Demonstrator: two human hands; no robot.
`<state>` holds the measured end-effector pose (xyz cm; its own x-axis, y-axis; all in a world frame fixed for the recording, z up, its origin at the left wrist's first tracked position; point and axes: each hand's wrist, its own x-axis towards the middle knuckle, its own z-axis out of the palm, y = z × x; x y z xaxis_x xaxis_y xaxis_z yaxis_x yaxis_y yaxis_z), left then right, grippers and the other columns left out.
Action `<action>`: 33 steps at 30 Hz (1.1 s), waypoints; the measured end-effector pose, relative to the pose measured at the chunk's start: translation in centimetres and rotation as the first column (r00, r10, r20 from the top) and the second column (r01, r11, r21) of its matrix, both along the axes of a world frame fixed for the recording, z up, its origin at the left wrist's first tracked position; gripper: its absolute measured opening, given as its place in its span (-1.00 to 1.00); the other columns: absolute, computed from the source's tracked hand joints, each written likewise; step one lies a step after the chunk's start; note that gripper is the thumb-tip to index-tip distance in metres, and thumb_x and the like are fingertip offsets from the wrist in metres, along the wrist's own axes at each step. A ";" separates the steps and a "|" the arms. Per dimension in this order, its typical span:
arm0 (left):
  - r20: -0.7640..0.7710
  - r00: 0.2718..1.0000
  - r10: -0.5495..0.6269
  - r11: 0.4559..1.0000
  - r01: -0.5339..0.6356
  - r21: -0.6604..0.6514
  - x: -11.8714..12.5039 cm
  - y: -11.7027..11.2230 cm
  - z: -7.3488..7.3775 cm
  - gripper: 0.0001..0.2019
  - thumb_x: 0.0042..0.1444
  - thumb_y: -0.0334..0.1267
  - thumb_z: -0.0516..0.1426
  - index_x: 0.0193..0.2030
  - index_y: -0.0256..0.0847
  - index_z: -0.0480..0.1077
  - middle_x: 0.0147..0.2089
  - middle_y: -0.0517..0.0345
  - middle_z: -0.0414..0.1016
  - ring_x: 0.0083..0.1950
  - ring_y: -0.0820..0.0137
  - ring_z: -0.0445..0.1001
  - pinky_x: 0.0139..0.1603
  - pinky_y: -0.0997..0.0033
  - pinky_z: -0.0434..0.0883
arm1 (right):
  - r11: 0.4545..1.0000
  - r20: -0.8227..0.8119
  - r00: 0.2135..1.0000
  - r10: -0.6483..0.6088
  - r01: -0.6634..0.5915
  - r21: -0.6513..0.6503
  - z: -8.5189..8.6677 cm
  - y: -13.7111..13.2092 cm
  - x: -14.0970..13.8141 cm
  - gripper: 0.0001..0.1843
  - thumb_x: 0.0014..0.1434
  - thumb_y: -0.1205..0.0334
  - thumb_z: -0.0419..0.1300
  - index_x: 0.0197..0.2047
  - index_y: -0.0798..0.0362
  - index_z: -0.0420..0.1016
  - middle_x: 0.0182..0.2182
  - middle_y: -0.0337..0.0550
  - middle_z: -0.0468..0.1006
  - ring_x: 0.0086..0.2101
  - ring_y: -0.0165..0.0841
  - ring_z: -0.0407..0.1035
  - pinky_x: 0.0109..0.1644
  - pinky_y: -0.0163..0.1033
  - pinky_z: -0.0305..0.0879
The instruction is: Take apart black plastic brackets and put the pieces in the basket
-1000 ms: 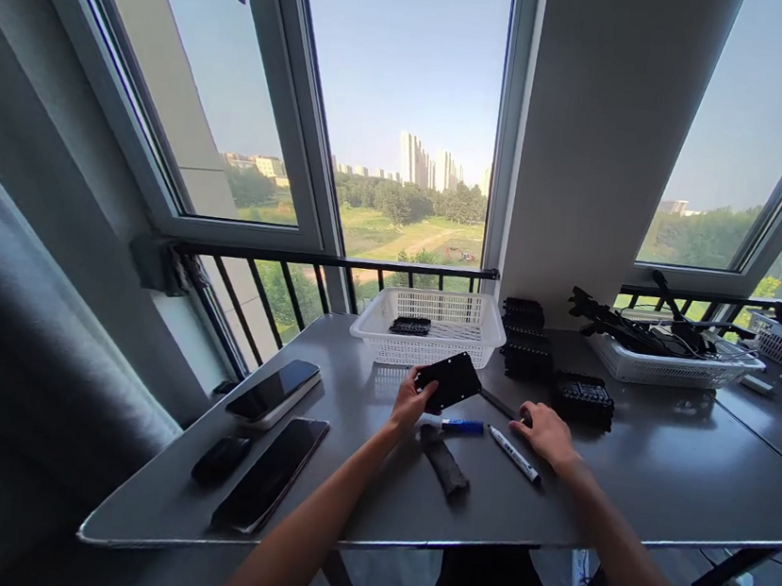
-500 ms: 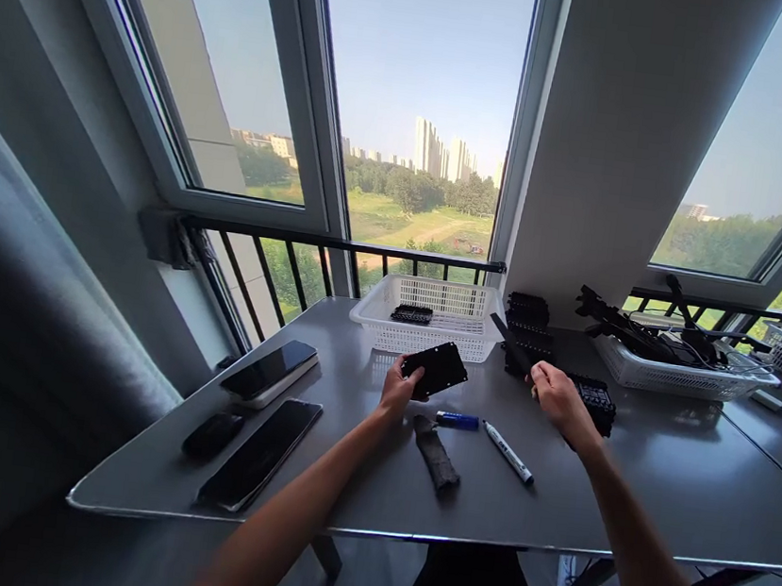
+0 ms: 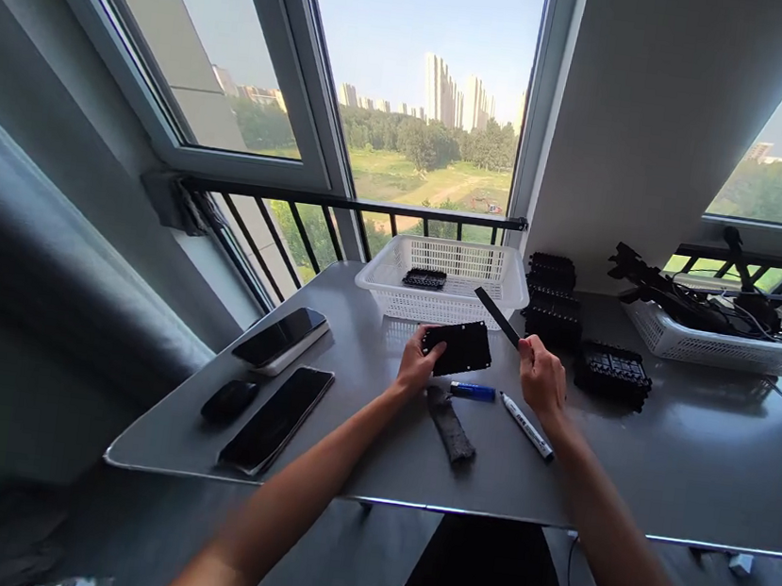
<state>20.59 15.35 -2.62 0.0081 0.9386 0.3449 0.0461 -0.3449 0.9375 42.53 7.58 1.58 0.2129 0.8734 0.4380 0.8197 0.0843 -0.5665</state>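
Observation:
My left hand point(image 3: 418, 361) grips a thin black rectangular plate point(image 3: 466, 350) by its left end, thumb on top. Small light spots, like holes or notches, run along the plate's edges. My right hand point(image 3: 542, 373) is closed around one end of a flat, narrow black bar point(image 3: 495, 315), which looks like a file. The bar slants up and left, its free end above the plate's far right corner and apart from it. Below the plate lie a blue marker point(image 3: 472, 391), a white marker point(image 3: 527, 427) and a dark grey folded cloth strip point(image 3: 449, 428).
A white plastic basket point(image 3: 438, 310) holding a black part point(image 3: 424, 279) stands by the window. To its right are stacked black parts point(image 3: 552, 303) and another black stack point(image 3: 613, 373). Two phones point(image 3: 277, 417) and a mouse point(image 3: 229, 401) lie left. Another basket point(image 3: 733, 349) holds cables.
My right hand has moved left with the black bar, away from the black stack and closer to the plate. My left hand still holds the plate. The view has tilted downward.

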 end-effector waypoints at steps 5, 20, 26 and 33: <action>-0.060 0.998 -0.023 0.999 0.025 0.033 1.3 0.4 0.9 -0.73 0.01 -0.27 0.17 -0.11 -0.19 0.40 -0.23 0.12 0.52 -0.21 0.35 0.49 -0.19 0.38 0.45 | 0.999 0.005 1.000 -0.010 0.010 -0.039 0.2 -0.1 0.6 -0.53 0.33 -0.15 -0.16 -0.31 -0.02 0.37 -0.54 -0.22 0.43 -0.52 -0.33 0.27 -0.43 -0.30 -0.11; -0.019 0.999 -0.031 0.996 0.033 0.086 1.9 -1.0 0.7 -0.77 0.03 -0.29 0.18 -0.13 -0.19 0.39 -0.29 0.17 0.49 -0.26 0.39 0.47 -0.27 0.46 0.41 | 0.998 0.051 0.998 -0.024 0.027 -0.059 -0.5 -0.1 -0.5 -0.40 0.15 -0.37 -0.03 -0.54 0.01 0.26 -0.64 -0.25 0.32 -0.58 -0.38 0.17 -0.44 -0.28 -0.08; -0.067 0.996 -0.064 0.988 0.073 0.134 2.0 -1.2 0.9 -0.78 0.03 -0.31 0.18 -0.13 -0.21 0.42 -0.21 0.12 0.52 -0.19 0.36 0.48 -0.25 0.48 0.42 | 0.997 0.107 0.994 0.023 -0.014 -0.078 -1.1 -0.2 -1.9 -0.40 0.14 -0.38 -0.01 -0.51 0.01 0.31 -0.62 -0.20 0.38 -0.56 -0.35 0.22 -0.43 -0.28 -0.06; -0.025 0.998 -0.057 0.994 0.059 0.094 1.9 -1.0 1.0 -0.77 0.02 -0.31 0.19 -0.13 -0.22 0.40 -0.28 0.16 0.50 -0.27 0.39 0.48 -0.27 0.47 0.42 | 0.996 0.064 0.994 -0.083 0.085 -0.018 -0.8 0.0 0.4 -0.40 0.15 -0.36 0.00 -0.57 0.01 0.24 -0.65 -0.23 0.34 -0.58 -0.38 0.17 -0.43 -0.27 -0.04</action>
<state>22.52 14.31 -1.60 0.0699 0.8997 0.4309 0.0441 -0.4343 0.8997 42.90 7.57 0.77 0.2583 0.8627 0.4347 0.8577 0.0023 -0.5141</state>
